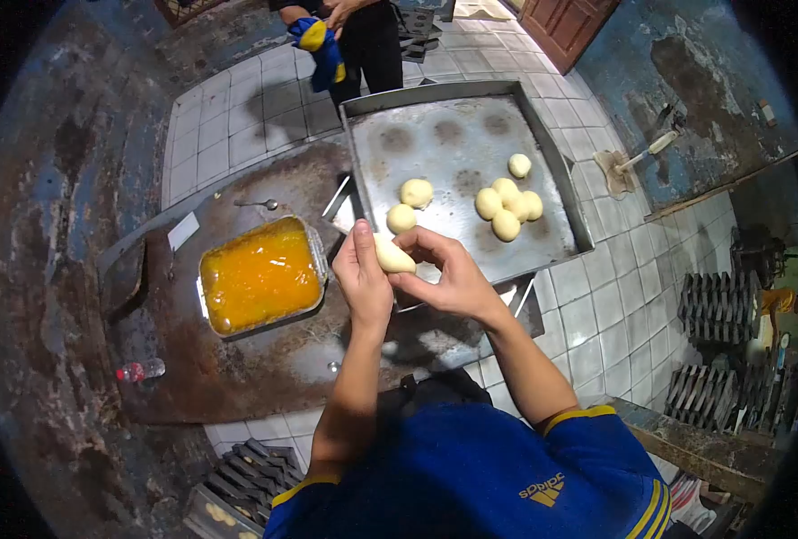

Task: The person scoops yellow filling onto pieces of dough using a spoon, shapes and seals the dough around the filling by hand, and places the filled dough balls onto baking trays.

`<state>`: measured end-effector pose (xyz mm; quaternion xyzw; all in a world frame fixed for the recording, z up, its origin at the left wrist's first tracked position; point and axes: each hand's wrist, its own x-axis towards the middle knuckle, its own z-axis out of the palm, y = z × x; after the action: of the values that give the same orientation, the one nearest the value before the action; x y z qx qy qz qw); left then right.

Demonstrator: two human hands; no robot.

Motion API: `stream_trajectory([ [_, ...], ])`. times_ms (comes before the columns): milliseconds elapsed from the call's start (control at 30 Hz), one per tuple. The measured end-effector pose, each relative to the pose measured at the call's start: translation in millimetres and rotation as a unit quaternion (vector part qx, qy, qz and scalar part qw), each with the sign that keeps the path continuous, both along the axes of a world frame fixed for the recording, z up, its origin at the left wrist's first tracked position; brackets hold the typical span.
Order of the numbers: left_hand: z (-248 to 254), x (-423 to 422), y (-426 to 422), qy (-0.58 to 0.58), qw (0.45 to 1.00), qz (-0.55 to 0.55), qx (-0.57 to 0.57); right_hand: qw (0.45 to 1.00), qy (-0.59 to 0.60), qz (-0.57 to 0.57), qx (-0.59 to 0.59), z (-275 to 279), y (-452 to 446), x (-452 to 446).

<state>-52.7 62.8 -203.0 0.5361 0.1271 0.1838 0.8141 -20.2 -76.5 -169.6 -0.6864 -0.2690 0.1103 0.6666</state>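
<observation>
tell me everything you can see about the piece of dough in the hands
The piece of dough is pale cream, smooth and soft-looking, drawn out into a longish, rounded shape. It lies at a slant between the left hand and the right hand, whose fingers touch it and partly hide it. In view, it overlaps the metal tray's near edge. Whether it holds filling can't be told.

Dough piece (pixel 393 255): smooth, matt
Dough balls (pixel 507 224): smooth, matt
Large tray (pixel 457 244): stained metal, dull sheen
Orange mass (pixel 260 280): wet-looking, glossy
Spoon (pixel 257 204): shiny metal
Tabletop (pixel 179 364): rough, worn, blotched
Bottle (pixel 152 368): clear, glossy plastic
Shirt (pixel 462 458): matt cloth
Floor tiles (pixel 587 310): smooth
Wall (pixel 48 198): rough, peeling paint
</observation>
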Motion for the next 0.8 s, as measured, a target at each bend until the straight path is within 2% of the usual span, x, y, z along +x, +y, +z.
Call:
stream_trajectory([
  [67, 15.1, -17.7, 22.2, -0.033, 0.998, 0.043, 0.035, 0.999, -0.011, 0.001, 0.032, 4.3, 33.7, -17.5],
  [133, 16.3, -29.5, 44.3, -0.05, 0.994, 0.07, 0.06, 0.996, 0.021, -0.082, 0.0, 6.6, 72.9, -34.5],
  [167, 16.7, -35.8, 55.2, -0.067, 0.99, 0.093, 0.086, 0.99, 0.079, -0.1, 0.057, 7.2, 94.7, -44.9],
  [233, 27.7, -57.2, 87.5, -0.039, 0.999, 0.031, -0.022, 0.988, 0.087, -0.107, 0.075, 10.6, 125.6, -56.1],
  [300, 33.2, -72.4, 112.8, -0.091, 0.961, -0.025, -0.258, 0.983, 0.126, -0.09, 0.103, 15.6, 150.4, -64.7],
  [333, 34.0, -82.9, 130.9, -0.104, 0.958, -0.074, -0.258, 0.978, 0.144, -0.069, 0.136, 12.7, 159.9, -66.5],
  [367, 32.4, -91.0, 146.0, -0.105, 0.958, -0.067, -0.259, 0.971, 0.161, -0.048, 0.169, 8.7, 169.3, -67.3],
  [400, 30.5, -98.7, 159.5, -0.092, 0.976, -0.061, -0.187, 0.976, 0.146, -0.037, 0.159, 8.1, 180.8, -70.7],
  [433, 29.0, -106.7, 170.3, -0.075, 0.989, -0.055, -0.114, 0.984, 0.145, -0.028, 0.101, 9.4, 186.7, -73.8],
  [567, 22.0, -127.0, 201.7, -0.067, 0.985, 0.037, -0.152, 0.997, 0.073, -0.024, 0.027, 24.0, 220.6, -86.5],
  [633, -2.5, -131.6, 222.4, -0.049, 0.988, 0.056, -0.138, 0.985, 0.166, 0.05, 0.014, 32.9, 231.3, -89.4],
  [667, -8.5, -133.5, 228.8, -0.054, 0.985, 0.046, -0.157, 0.981, 0.164, 0.099, -0.041, 45.8, 230.0, -90.8],
  [700, -16.1, -135.5, 232.7, -0.057, 0.982, 0.034, -0.176, 0.969, 0.192, 0.15, -0.042, 57.6, 232.0, -95.7],
  [733, -27.1, -136.4, 234.2, -0.077, 0.996, -0.018, 0.048, 0.968, 0.168, 0.185, -0.024, 61.2, 236.3, -100.6],
  [767, -37.6, -148.3, 236.9, -0.039, 0.997, -0.071, 0.005, 0.965, 0.147, 0.219, -0.006, 58.5, 239.3, -104.9],
  [800, -44.3, -159.8, 239.6, 0.004, 0.992, -0.122, -0.036, 0.981, -0.019, 0.157, -0.116, 50.7, 240.5, -108.1],
])
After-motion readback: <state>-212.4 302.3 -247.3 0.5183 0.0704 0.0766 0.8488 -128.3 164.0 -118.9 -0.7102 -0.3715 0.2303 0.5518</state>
